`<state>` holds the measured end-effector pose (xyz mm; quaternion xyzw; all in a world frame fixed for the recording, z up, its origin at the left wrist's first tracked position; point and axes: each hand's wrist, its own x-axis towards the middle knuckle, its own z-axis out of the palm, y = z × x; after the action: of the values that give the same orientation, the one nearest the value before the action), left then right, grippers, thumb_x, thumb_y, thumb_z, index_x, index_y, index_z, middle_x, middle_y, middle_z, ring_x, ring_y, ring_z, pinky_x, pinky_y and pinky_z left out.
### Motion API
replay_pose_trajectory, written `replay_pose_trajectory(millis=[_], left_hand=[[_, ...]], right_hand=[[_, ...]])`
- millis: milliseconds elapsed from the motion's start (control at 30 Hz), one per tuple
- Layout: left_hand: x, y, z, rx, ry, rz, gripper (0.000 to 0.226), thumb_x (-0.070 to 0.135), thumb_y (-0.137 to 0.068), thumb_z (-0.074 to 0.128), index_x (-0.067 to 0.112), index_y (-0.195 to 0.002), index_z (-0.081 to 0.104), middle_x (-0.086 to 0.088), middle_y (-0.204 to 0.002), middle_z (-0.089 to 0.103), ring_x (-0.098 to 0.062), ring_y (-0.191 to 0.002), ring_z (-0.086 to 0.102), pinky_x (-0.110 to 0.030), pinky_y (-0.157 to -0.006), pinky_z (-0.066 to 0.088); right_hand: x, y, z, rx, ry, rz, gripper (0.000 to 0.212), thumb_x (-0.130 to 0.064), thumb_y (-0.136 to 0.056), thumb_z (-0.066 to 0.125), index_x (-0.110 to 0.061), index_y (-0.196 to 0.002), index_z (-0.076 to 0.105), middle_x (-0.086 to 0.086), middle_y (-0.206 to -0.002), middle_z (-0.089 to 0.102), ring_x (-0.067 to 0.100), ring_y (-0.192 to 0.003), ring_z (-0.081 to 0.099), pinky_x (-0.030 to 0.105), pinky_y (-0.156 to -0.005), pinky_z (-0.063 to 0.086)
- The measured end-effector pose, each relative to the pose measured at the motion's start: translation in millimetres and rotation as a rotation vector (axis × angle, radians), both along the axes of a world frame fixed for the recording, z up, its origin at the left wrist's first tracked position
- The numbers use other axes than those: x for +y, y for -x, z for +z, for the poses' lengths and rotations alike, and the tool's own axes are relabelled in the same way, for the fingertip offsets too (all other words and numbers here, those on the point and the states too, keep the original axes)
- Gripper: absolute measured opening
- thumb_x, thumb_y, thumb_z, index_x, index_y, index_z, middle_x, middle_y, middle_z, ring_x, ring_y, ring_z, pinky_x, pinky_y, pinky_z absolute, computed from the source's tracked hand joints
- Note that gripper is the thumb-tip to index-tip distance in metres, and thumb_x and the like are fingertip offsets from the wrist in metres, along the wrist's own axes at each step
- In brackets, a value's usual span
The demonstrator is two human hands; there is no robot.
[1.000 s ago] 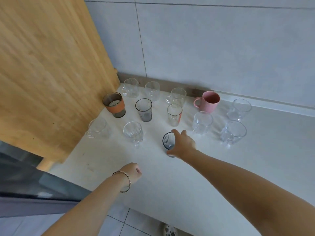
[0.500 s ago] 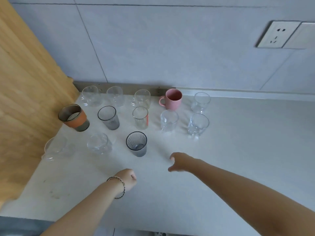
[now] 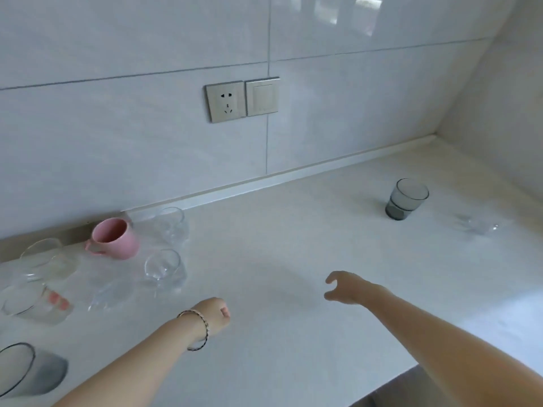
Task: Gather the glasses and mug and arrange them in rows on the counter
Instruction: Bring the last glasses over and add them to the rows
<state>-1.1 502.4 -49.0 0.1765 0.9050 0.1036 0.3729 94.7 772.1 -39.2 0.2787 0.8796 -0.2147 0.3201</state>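
Lower-left grey glass (image 3: 32,370) half off-frame; far-right clear glass (image 3: 477,227) a blur.

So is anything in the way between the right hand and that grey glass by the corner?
No, nothing visible. Only bare counter lies between the right hand and the grey glass. A blurry clear thing sits beside the glass, further right, off that path.

White counter (image 3: 293,230): pink mug (image 3: 116,239), clear glasses (image 3: 164,267) left; grey glass (image 3: 405,199) right.
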Motion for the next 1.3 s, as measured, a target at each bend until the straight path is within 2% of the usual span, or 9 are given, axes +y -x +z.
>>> replay_pose_trajectory(millis=[67,200,333,500,600,733,933,1167,1300], left_hand=[[52,0,-1,0.007,-0.005,-0.026,0.023,0.017,-0.091,0.040,0.028,-0.071,0.044,-0.004,-0.125,0.060,-0.020,-0.116,0.056,-0.023,-0.093,0.044],[155,-4,-2,0.001,-0.006,-0.053,0.021,0.016,-0.091,0.040,0.025,-0.073,0.045,-0.003,-0.109,0.059,-0.019,-0.100,0.055,-0.020,-0.078,0.038],[235,-5,1,0.008,-0.022,-0.065,0.011,0.016,-0.091,0.041,0.022,-0.087,0.050,-0.004,-0.116,0.062,-0.019,-0.101,0.057,-0.021,-0.080,0.040],[291,0,-7,-0.014,-0.038,-0.048,0.012,0.016,-0.091,0.041,0.023,-0.089,0.051,0.000,-0.116,0.061,-0.015,-0.092,0.049,-0.021,-0.080,0.038],[300,1,-14,-0.029,-0.013,-0.037,0.011,0.016,-0.091,0.041,0.023,-0.089,0.050,0.002,-0.104,0.056,-0.015,-0.092,0.049,-0.021,-0.078,0.038],[293,3,-21,-0.041,0.009,-0.003,0.010,0.018,-0.091,0.043,0.023,-0.088,0.050,0.004,-0.097,0.051,-0.015,-0.090,0.049,-0.020,-0.077,0.037],[259,5,-22,-0.065,0.045,0.077,0.010,0.018,-0.091,0.042,0.022,-0.088,0.050,0.004,-0.097,0.051,-0.016,-0.089,0.050,-0.021,-0.076,0.037],[182,4,-12,-0.058,0.044,0.187,0.017,0.016,-0.091,0.042,0.019,-0.095,0.058,-0.003,-0.112,0.061,-0.014,-0.091,0.050,-0.019,-0.078,0.037],[110,-5,-9,-0.066,0.051,0.273,0.015,0.015,-0.090,0.042,0.022,-0.085,0.053,0.001,-0.100,0.056,-0.014,-0.090,0.050,-0.020,-0.077,0.037]], right_hand=[[56,-10,1,0.019,-0.005,-0.067,0.054,-0.028,-0.090,0.055,-0.019,-0.140,0.038,0.006,-0.139,0.048,0.021,-0.125,0.049,0.026,-0.091,0.039],[164,-19,11,0.050,-0.059,-0.112,0.058,-0.027,-0.090,0.055,-0.019,-0.143,0.033,0.006,-0.143,0.044,0.023,-0.130,0.044,0.029,-0.098,0.040],[252,-7,26,0.081,-0.131,-0.149,0.061,-0.027,-0.088,0.057,-0.019,-0.144,0.033,0.010,-0.141,0.043,0.026,-0.125,0.048,0.031,-0.095,0.043],[317,35,30,0.233,-0.229,-0.233,0.080,-0.028,-0.081,0.070,-0.014,-0.145,0.024,0.017,-0.141,0.031,0.035,-0.130,0.036,0.039,-0.101,0.039],[333,58,21,0.287,-0.211,-0.224,0.098,-0.035,-0.075,0.076,-0.016,-0.148,0.014,0.015,-0.143,0.027,0.034,-0.134,0.031,0.042,-0.106,0.036],[341,78,6,0.280,-0.212,-0.227,0.106,-0.041,-0.071,0.078,-0.013,-0.149,0.012,0.013,-0.144,0.028,0.035,-0.134,0.031,0.042,-0.107,0.036],[330,79,6,0.310,-0.257,-0.237,0.091,-0.037,-0.069,0.078,-0.010,-0.141,0.031,0.011,-0.138,0.035,0.034,-0.129,0.036,0.042,-0.098,0.043],[238,77,24,0.289,-0.218,0.066,0.093,-0.045,-0.069,0.074,-0.019,-0.145,0.028,0.005,-0.141,0.036,0.029,-0.127,0.038,0.038,-0.100,0.042],[145,80,35,0.310,-0.141,0.239,0.094,-0.045,-0.069,0.072,-0.019,-0.147,0.024,0.003,-0.142,0.034,0.027,-0.128,0.039,0.035,-0.104,0.040]])
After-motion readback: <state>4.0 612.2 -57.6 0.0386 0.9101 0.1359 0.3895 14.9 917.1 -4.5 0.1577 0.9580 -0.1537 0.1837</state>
